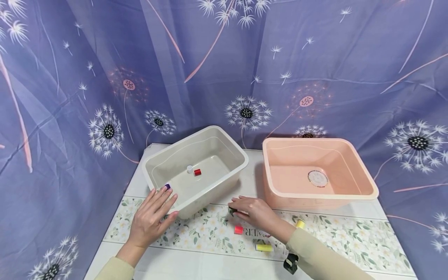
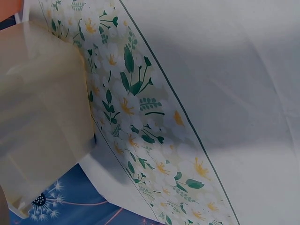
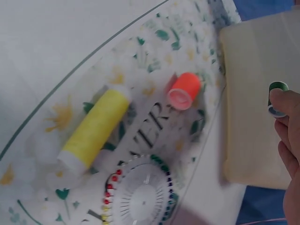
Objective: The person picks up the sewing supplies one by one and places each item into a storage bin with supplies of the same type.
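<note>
My right hand (image 1: 257,212) pinches a dark green thread spool (image 3: 280,86) between thumb and fingers, just in front of the grey basin (image 1: 210,198). My left hand (image 1: 151,217) reaches over that basin's near left rim with its fingers extended. A purple thread spool (image 1: 168,186) shows right at its fingertips. Inside the basin lie a red spool (image 1: 197,172) and a white spool (image 1: 189,169). Below my right hand, an orange-red spool (image 1: 238,230) and a long yellow spool (image 1: 264,247) rest on the flowered cloth.
A pink basin (image 1: 320,196) at the right holds a round pin wheel (image 1: 317,179). Another pin wheel (image 3: 143,197) with coloured heads lies on the cloth, mostly hidden by my right arm in the head view. A second yellow spool (image 1: 300,224) stands beyond that arm. A patterned curtain (image 1: 210,77) hangs behind.
</note>
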A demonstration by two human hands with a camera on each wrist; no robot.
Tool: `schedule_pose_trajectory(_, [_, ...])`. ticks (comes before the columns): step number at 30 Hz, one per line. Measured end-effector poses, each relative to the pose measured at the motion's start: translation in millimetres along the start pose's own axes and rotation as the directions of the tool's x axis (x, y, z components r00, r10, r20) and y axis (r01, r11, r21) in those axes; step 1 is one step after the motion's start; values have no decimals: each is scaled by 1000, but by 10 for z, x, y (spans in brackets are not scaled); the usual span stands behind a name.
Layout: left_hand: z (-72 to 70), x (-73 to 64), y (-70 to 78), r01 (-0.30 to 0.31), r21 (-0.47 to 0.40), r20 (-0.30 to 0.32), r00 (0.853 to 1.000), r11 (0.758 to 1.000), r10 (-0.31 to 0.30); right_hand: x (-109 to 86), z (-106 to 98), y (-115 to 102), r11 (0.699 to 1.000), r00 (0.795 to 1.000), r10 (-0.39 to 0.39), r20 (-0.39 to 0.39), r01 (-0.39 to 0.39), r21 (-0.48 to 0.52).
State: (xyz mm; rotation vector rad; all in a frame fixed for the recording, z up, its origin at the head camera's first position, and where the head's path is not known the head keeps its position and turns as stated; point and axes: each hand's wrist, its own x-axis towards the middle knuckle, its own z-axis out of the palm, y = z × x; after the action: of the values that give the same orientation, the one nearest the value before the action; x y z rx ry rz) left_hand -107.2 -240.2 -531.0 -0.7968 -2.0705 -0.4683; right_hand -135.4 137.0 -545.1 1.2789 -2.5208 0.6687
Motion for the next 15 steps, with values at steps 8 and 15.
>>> schedule_pose_trajectory(8, [-11, 5, 15, 6, -3, 8, 1000, 1000, -6, 98, -138, -100, 998, 997, -65, -51, 66, 21])
schedule_pose_trajectory(15, [-19, 7, 22, 11, -6, 17, 1000, 1000, -11, 177, -299, -194, 992, 988, -120, -98, 122, 10])
